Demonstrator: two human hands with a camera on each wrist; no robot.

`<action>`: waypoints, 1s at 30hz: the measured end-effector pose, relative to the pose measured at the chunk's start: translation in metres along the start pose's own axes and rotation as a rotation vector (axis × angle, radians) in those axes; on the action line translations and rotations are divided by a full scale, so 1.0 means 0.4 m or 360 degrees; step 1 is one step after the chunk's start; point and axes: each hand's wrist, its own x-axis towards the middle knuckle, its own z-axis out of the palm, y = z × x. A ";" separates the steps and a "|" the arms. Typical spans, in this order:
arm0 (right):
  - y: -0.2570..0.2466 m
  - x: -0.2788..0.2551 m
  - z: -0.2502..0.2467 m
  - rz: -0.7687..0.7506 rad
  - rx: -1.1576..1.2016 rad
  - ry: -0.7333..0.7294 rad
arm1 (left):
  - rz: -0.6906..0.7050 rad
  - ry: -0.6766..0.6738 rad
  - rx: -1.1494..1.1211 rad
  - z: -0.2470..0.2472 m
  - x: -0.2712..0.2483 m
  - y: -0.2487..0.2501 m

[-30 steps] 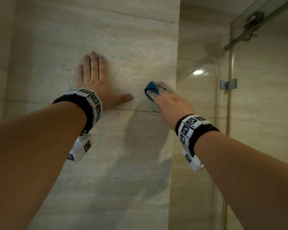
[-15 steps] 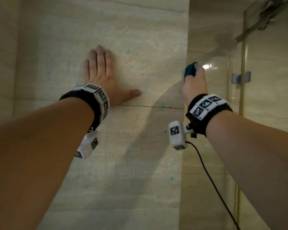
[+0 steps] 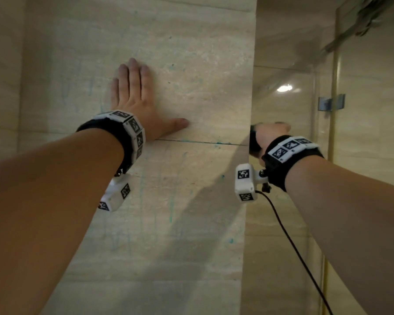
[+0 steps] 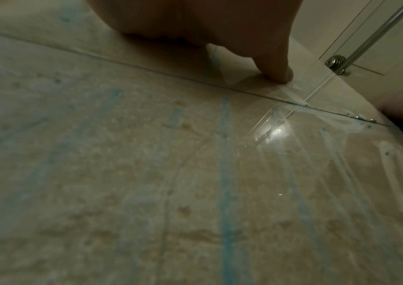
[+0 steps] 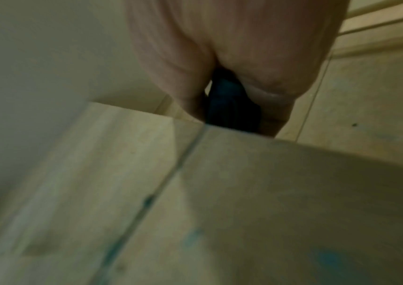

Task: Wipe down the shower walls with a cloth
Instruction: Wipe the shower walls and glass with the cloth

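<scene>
Shower wall (image 3: 191, 53): left hand (image 3: 137, 98) flat; right hand (image 3: 271, 135) fingers curled round cloth (image 3: 253, 142).

My right hand (image 5: 239, 57) gripping dark blue cloth (image 5: 232, 108), pressed at beige tiled wall (image 5: 256, 192) corner, blurred blue streaks (image 5: 327, 258) on tile

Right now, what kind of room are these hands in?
Probably a shower stall: pale stone wall tiles streaked blue-green, a glass panel with a metal bracket, and a dark blue cloth gripped by the right hand.
</scene>
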 end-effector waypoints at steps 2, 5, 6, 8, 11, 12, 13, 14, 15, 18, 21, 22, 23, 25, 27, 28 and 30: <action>0.034 -0.024 0.001 -0.0047 -0.0312 -0.0099 | 0.0008 0.0008 0.0003 0.001 0.000 0.000; 0.034 -0.063 0.006 0.0053 0.0070 -0.0374 | 0.0012 0.0032 0.0010 0.006 0.001 -0.003; 0.046 -0.065 0.002 0.0029 0.0253 -0.0396 | 0.0011 0.0041 0.0009 0.008 0.002 -0.004; 0.039 -0.078 -0.002 0.0150 0.0577 -0.0439 | 0.0012 0.0061 0.0008 0.011 0.002 -0.005; 0.033 -0.097 -0.014 0.0439 0.1320 -0.0523 | 0.0011 0.0051 0.0010 0.011 0.003 -0.003; 0.030 -0.097 -0.018 0.0436 0.1393 -0.0518 | 0.0007 0.0043 0.0015 0.010 0.003 -0.001; 0.024 -0.097 -0.020 0.0382 0.1376 -0.0506 | 0.0002 0.0040 0.0022 0.010 0.003 0.000; 0.019 -0.096 -0.022 0.0307 0.1365 -0.0517 | -0.0004 0.0043 0.0029 0.010 0.003 0.001; 0.012 -0.097 -0.022 0.0255 0.1361 -0.0504 | -0.0010 0.0047 0.0035 0.010 0.004 0.002; 0.008 -0.107 -0.015 0.0177 0.1228 -0.0441 | -0.0005 0.0055 0.0036 0.013 0.008 0.003; 0.032 -0.118 -0.001 0.0165 0.0995 -0.0431 | 0.0006 0.0073 0.0024 0.015 0.007 0.001; 0.032 -0.114 0.002 0.0150 0.0972 -0.0440 | 0.0007 0.0079 0.0021 0.016 0.006 0.001; 0.020 -0.111 -0.001 0.0068 0.0926 -0.0409 | 0.0004 0.0079 0.0022 0.018 0.006 0.001; -0.020 -0.104 -0.011 -0.0126 0.0826 -0.0286 | -0.0009 0.0064 0.0033 0.017 0.007 0.000; -0.045 -0.098 -0.019 -0.0218 0.0828 -0.0097 | -0.0013 0.0049 0.0038 0.015 0.009 0.000; -0.044 -0.096 -0.014 -0.0280 0.0762 -0.0060 | -0.0011 0.0042 0.0037 0.014 0.008 0.001; -0.015 -0.100 0.003 -0.0335 0.0554 -0.0077 | -0.0010 0.0039 0.0031 0.013 0.007 0.000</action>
